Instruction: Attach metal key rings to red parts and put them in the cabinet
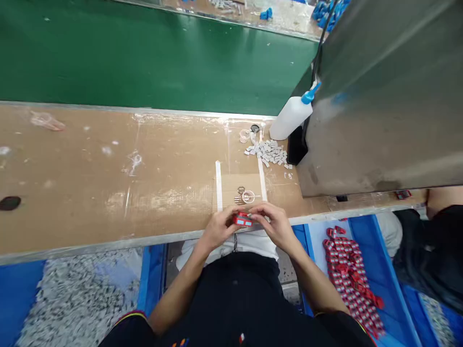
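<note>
My left hand (220, 225) is closed around a small red toy vehicle (243, 220) with pale blue windows, at the front edge of the bench. From the other side, my right hand (274, 222) has its fingertips pinched at the top of the toy; a tiny pale piece seems to be between them, too small to name. Just beyond my hands, a small clear round dish (248, 196) with a thin stick lies beside several small metallic parts (238, 196).
Small grey-white pieces (269, 152) lie piled near a white squeeze bottle (292, 116) with a blue nozzle. A large metal housing (379, 106) stands at right. Red toys (349, 270) fill a blue bin below right; grey pieces (87, 294) fill another at left. Another person's dark clothing (434, 250) shows far right.
</note>
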Demonstrator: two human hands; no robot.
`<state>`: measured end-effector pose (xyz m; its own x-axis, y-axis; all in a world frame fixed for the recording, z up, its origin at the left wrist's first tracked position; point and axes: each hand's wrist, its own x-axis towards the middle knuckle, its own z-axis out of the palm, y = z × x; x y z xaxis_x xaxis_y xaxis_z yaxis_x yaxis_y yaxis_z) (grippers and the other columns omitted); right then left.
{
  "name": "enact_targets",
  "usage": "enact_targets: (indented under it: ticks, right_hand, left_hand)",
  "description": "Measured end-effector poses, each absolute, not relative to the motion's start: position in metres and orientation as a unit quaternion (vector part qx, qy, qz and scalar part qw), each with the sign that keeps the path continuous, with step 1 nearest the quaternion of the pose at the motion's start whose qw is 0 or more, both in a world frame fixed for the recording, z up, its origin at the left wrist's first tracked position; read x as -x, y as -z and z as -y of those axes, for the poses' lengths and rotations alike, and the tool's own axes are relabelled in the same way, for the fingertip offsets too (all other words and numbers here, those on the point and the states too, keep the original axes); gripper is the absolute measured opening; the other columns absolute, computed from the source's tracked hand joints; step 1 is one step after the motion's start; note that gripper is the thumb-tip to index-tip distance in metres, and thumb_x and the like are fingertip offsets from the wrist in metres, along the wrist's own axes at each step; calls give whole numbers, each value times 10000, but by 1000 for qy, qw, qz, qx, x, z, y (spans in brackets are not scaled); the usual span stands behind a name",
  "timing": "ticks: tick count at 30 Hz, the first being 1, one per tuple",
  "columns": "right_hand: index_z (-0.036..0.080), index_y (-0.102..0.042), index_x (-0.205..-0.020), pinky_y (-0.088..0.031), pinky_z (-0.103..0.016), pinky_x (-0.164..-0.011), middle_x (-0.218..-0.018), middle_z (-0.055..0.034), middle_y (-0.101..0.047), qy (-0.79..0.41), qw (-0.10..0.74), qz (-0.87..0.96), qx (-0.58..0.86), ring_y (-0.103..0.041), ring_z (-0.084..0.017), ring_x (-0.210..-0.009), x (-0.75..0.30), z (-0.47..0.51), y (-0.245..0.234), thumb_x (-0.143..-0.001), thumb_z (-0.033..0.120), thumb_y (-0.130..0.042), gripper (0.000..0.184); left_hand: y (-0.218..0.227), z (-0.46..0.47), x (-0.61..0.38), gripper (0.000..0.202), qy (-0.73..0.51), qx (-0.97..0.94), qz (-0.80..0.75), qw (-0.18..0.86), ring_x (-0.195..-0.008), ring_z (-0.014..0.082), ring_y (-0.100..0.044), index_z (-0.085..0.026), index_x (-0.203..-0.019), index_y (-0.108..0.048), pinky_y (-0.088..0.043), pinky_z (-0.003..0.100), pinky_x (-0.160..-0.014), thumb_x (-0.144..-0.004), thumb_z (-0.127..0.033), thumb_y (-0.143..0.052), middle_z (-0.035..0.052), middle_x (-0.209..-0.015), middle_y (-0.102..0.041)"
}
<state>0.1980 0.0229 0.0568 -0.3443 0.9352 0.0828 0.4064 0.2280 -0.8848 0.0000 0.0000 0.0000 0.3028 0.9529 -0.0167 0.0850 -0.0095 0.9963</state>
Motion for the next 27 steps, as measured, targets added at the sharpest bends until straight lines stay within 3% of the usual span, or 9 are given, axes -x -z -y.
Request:
enact_targets:
  ticks: [7, 12, 22, 27]
  right_hand:
    - [169, -679, -844, -465, -236, -653, -777, -32, -693, -437, 277, 710, 478, -619, -136, -698, -195, -27, -54, -938, 227, -621, 125]
    - [168, -663, -840, -445, -237, -654, -773, -22, -679, -447, 248, 718, 473, -602, -132, -698, -197, -29, -55, -932, 181, -617, 104]
    - [164, -584, -773, -388, -232, -642, -775, -20, -568, -378, 212, 774, 462, -541, -129, -706, -194, -19, -61, -984, 164, -549, 213]
    - [169, -613, -822, -404, -242, -659, -795, -31, -573, -389, 194, 779, 451, -543, -136, -720, -194, -13, -63, -998, 163, -508, 204]
  left_hand:
    - [-2, 0, 1, 239, -376, -610, -442, 540, -809, 182, -728, -176, -1075, -694, -569, 258, -724, -837, -171, -679, 65, -974, -776]
    - [-2, -1, 1, 213, -391, -639, -430, 503, -799, 181, -741, -169, -1070, -709, -577, 252, -708, -868, -235, -704, 69, -960, -790]
    - [0, 0, 2, 164, -391, -697, -415, 436, -942, 226, -768, -174, -1057, -706, -596, 301, -821, -901, -223, -689, 90, -1037, -799]
    - [2, 2, 3, 142, -368, -705, -425, 432, -895, 215, -764, -181, -1034, -694, -593, 291, -775, -894, -194, -681, 79, -1006, -795]
